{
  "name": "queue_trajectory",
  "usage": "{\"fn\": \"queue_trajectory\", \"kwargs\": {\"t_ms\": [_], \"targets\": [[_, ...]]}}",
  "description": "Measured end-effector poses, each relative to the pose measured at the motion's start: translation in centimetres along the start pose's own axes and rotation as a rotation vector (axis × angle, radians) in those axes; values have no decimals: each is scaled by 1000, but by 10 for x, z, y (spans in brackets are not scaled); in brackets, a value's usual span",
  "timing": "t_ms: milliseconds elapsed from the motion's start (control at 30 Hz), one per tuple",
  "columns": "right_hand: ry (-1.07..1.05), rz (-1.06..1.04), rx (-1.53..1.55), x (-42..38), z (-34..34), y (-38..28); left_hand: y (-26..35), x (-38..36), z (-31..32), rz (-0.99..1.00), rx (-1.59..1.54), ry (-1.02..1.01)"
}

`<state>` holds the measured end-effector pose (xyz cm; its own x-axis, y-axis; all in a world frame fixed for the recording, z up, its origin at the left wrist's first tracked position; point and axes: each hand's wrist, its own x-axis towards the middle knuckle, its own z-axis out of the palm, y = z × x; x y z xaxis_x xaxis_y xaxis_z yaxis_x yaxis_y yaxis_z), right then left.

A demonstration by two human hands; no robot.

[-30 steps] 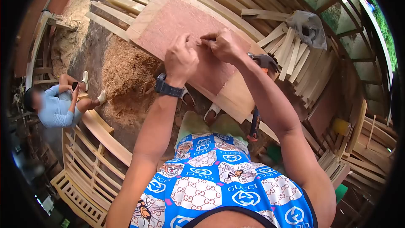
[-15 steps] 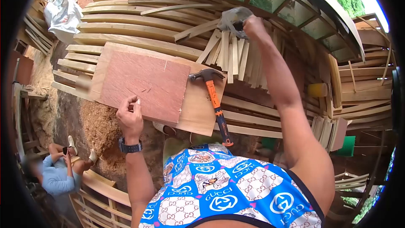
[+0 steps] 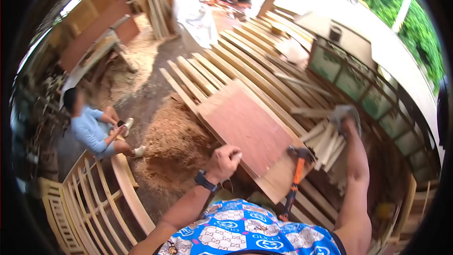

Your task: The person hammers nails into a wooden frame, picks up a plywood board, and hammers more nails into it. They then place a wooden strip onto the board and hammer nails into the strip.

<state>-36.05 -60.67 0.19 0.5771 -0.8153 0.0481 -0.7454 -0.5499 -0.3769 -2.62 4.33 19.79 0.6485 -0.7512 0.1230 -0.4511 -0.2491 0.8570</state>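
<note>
My left hand hangs over the near edge of the reddish wooden panel, its fingers curled together; anything between them is too small to name. My right hand, blurred, is at the grey plastic bag on the right, with its fingers hidden in or behind the bag. A hammer with an orange and black handle lies on the right end of the light board under the panel. Short wood strips lie between the hammer and the bag.
Long wooden slats run beneath the board. A seated person in light blue is at the left, near a sawdust pile. A slatted wooden frame stands at the lower left, and a framed glass panel at the right.
The view has swung left, showing more of the seated person and the yard. My left hand is now nearer the panel's edge. My right hand stays at the bag.
</note>
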Motion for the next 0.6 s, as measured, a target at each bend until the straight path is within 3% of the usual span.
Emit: {"fn": "queue_trajectory", "kwargs": {"t_ms": [233,333,400,433,533,600], "targets": [[62,90,-81,-31,-45,-62,-22,-44,-19,-62,47,10],[43,177,-296,-39,-50,-79,-28,-54,-25,-88,62,27],[253,86,-136,-33,-40,-57,-28,-60,-27,-91,76,29],[259,90,-132,-31,-38,-49,-28,-61,-28,-100,84,26],[325,55,-380,-34,-47,-52,-22,-63,-28,-109,87,6],[263,237,-190,-38,-63,-75,-21,-65,-26,-109,84,-10]]}}
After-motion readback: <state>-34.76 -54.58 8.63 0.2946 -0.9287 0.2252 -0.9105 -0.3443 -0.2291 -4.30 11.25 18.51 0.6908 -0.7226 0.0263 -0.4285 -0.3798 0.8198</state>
